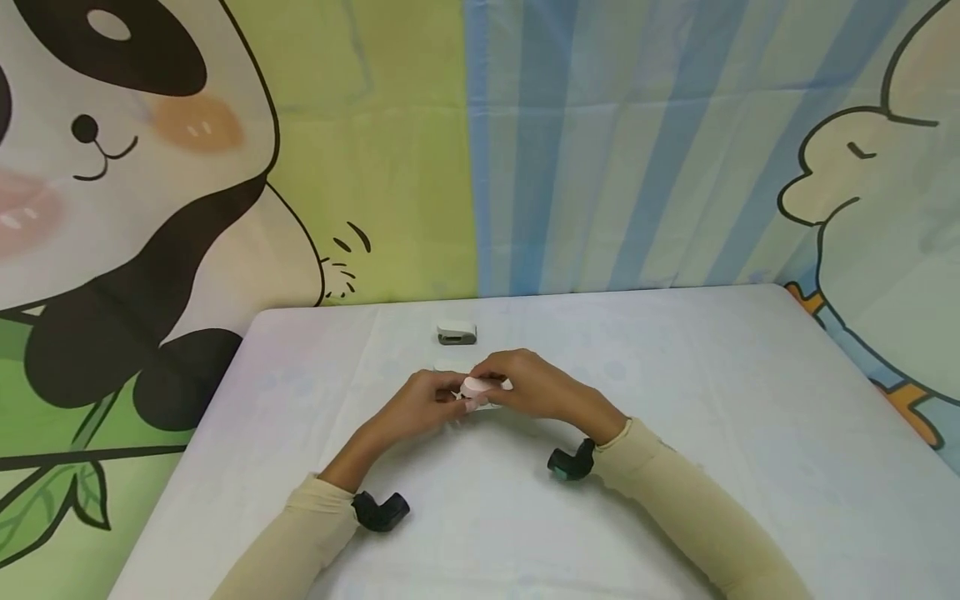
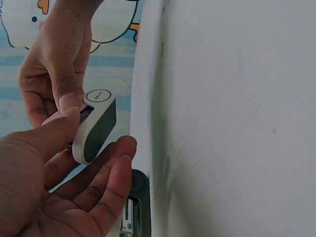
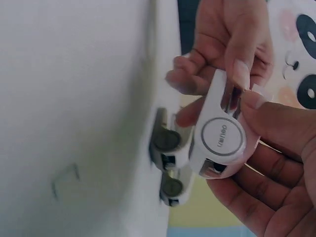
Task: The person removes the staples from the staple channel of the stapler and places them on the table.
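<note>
A small white-and-pink stapler (image 3: 224, 136) with a round marked cap is held above the table between both hands. My right hand (image 1: 534, 385) grips it, thumb at the slot in its side and fingers beneath. From the other side my left hand (image 1: 426, 404) pinches it; in the left wrist view its thumb (image 2: 61, 129) lies close to the right thumb. Some of the left fingers extend past the stapler. What lies between the thumb tips is mostly hidden.
A second white-and-grey stapler (image 1: 457, 333) sits on the white table (image 1: 660, 367) beyond the hands. Another stapler (image 3: 168, 140) stands nearer, largely hidden by the hands in the head view. A patterned cloth (image 1: 600, 167) hangs behind the table.
</note>
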{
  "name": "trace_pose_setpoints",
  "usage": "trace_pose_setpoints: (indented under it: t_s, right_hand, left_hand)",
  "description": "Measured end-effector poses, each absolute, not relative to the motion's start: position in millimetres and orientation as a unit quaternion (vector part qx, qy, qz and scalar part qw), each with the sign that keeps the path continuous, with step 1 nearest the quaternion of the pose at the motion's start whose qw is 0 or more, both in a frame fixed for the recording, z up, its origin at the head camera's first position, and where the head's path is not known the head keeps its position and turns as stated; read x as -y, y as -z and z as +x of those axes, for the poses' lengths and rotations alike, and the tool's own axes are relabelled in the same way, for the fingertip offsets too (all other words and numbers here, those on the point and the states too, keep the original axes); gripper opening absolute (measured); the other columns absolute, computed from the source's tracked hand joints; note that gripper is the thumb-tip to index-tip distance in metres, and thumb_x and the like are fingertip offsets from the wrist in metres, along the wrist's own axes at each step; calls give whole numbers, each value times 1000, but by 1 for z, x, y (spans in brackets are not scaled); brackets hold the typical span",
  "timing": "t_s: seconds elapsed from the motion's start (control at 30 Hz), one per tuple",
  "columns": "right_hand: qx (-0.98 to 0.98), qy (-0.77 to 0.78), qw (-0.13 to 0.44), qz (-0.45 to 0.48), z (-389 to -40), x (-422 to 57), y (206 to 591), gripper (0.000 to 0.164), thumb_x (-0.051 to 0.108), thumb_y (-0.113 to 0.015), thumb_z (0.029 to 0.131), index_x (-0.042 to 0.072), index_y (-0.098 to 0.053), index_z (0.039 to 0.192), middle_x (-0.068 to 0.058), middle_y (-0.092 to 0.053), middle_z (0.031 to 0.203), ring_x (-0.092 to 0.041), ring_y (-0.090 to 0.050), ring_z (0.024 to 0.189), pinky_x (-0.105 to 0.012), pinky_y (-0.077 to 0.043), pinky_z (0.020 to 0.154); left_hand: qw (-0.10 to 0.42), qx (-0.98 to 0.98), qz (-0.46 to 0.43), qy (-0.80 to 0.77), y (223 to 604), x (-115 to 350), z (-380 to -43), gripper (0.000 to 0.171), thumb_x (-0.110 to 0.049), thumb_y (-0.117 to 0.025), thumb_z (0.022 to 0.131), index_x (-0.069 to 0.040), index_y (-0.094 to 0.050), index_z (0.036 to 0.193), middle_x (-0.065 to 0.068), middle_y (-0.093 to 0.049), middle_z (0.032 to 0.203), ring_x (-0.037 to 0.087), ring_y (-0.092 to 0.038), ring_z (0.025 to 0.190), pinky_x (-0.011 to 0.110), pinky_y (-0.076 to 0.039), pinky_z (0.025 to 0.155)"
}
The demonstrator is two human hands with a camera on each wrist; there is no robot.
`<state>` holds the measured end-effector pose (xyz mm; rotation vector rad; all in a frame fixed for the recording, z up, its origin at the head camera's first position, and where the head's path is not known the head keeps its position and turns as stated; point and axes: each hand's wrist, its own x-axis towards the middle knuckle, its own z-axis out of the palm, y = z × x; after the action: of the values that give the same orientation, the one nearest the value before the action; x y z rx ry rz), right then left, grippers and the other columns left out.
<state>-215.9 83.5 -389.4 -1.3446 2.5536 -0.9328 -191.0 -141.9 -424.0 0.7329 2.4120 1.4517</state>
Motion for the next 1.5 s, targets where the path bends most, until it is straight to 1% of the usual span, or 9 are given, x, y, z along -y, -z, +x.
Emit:
trace_pose_setpoints:
  t_s: [0.17,0.3,0.43,0.6,0.8,0.93,1.13,1.3,1.5]
  right_hand:
    - [-831,305,40,-463,-212,-97,384,44,9,-72,89,8,-60,131,2,-65,105,-9,-58,87,-34,-51,76]
    - [-821,264,39,-505,-209,-102,387,49,12,-69,92,16,-56,139,4,-63,105,-7,-55,84,-32,-50,72]
    - [-821,238,30,-518,-207,-102,392,42,12,-70,91,18,-62,132,4,-63,104,-6,-57,85,-28,-50,73]
    - [-815,228,3,-532,-205,-96,395,33,16,-70,91,17,-67,124,4,-63,99,-5,-57,83,-20,-47,73]
    - [-815,231,-26,-530,-204,-94,392,28,12,-72,89,16,-70,116,3,-63,96,-6,-58,78,-20,-46,68]
    - [-813,241,-33,-529,-207,-96,388,28,9,-75,86,15,-71,114,4,-62,92,-5,-56,74,-19,-45,66]
    - [-788,271,-27,-553,-215,-100,387,24,10,-73,89,14,-71,112,5,-58,87,-9,-51,70,-23,-45,64]
    - [-770,316,-2,-554,-221,-103,394,25,7,-70,90,12,-72,114,5,-61,91,-5,-58,81,-24,-51,72]
    - [-749,371,28,-548,-223,-106,409,24,1,-68,90,7,-72,113,3,-58,87,-9,-59,80,-22,-51,74]
  left_hand:
    - [118,-820,247,-503,421,130,-190,22,-20,-70,91,-12,-71,112,-1,-71,96,14,-64,74,28,-48,62]
    - [130,-820,240,-502,423,127,-188,15,-18,-72,90,-11,-74,103,4,-71,82,21,-64,66,28,-47,56]
    - [151,-819,233,-502,427,125,-188,11,-22,-74,89,-13,-77,95,5,-70,78,26,-62,61,26,-44,52]
    - [157,-817,213,-513,428,128,-185,11,-13,-72,89,-13,-79,97,3,-71,80,22,-64,63,27,-47,56]
    - [109,-828,234,-498,429,127,-188,11,-7,-70,86,-12,-79,88,2,-65,67,12,-52,58,24,-38,51]
    - [97,-834,237,-489,426,125,-190,16,-5,-69,86,-12,-79,96,2,-65,66,10,-51,58,23,-37,51]
    - [111,-832,236,-490,420,124,-192,16,-7,-69,87,-14,-79,98,0,-64,66,9,-47,55,23,-35,49]
    - [106,-831,243,-490,420,122,-194,12,-17,-74,87,-16,-80,98,-4,-59,62,8,-43,54,23,-33,48]
    - [113,-839,245,-472,421,118,-192,12,-12,-74,87,-10,-79,98,-6,-68,76,6,-39,58,22,-31,51]
